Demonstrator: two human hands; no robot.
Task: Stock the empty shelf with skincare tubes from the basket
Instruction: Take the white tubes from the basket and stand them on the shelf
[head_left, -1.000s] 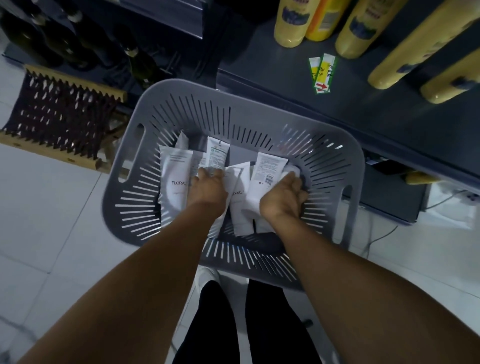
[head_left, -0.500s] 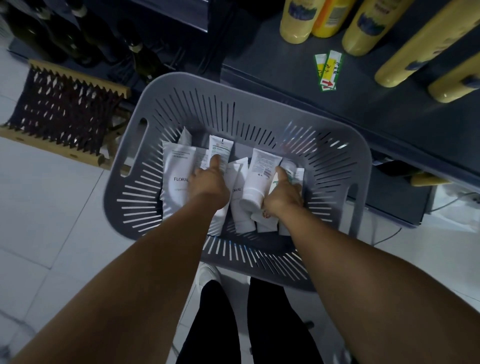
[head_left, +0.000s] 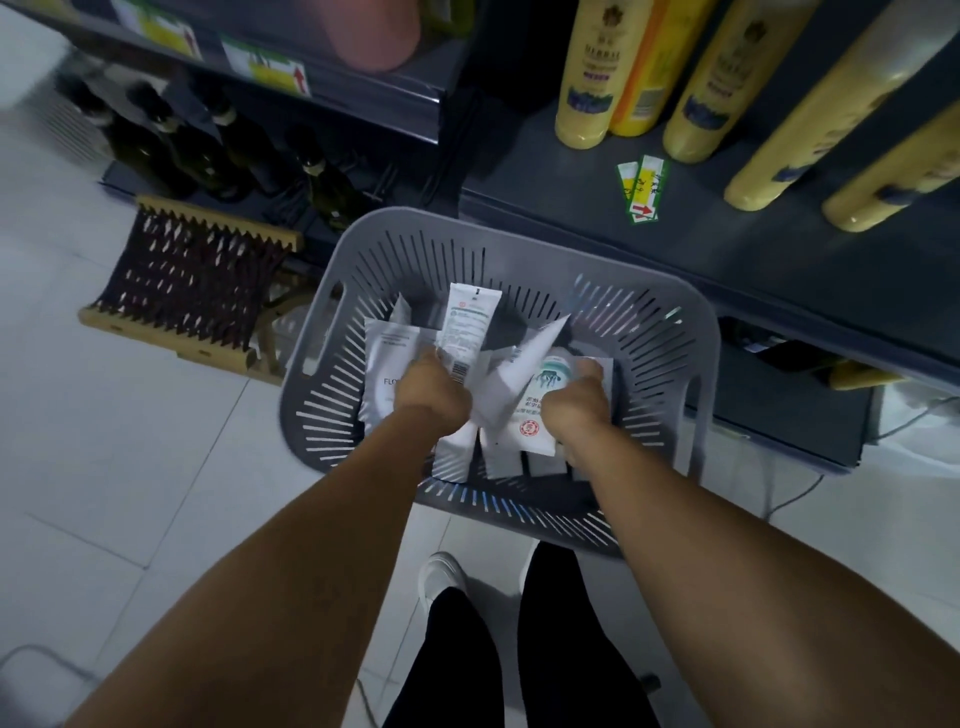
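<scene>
The pick-up step was judged to be in hand: both hands were held inside the grey slotted basket (head_left: 691, 332), each closed round white skincare tubes. A tube with green print (head_left: 467, 325) was gripped by the left hand (head_left: 434, 397) and stood up out of the pile, while a tube with a teal emblem and red seal (head_left: 540, 402), together with a plain white one slanting across it, was gripped by the right hand (head_left: 574, 408). More tubes were left lying flat on the basket floor, among them one lettered "FLO…" (head_left: 384, 374) just left of the left hand.

None of the tubes had yet been set on the dark shelf (head_left: 597, 249) just beyond the basket's far rim. For the next move, a lift clear of the rim and a carry forward to the bare part of that shelf would probably be called for, with care that the slanting tube is not dropped.

The basket was seen over a pale tiled floor (head_left: 119, 467). Yellow bottles (head_left: 584, 78) and a loose price tag (head_left: 641, 189) were on the shelf, and dark glass bottles (head_left: 218, 150) were ranged low to the left.
</scene>
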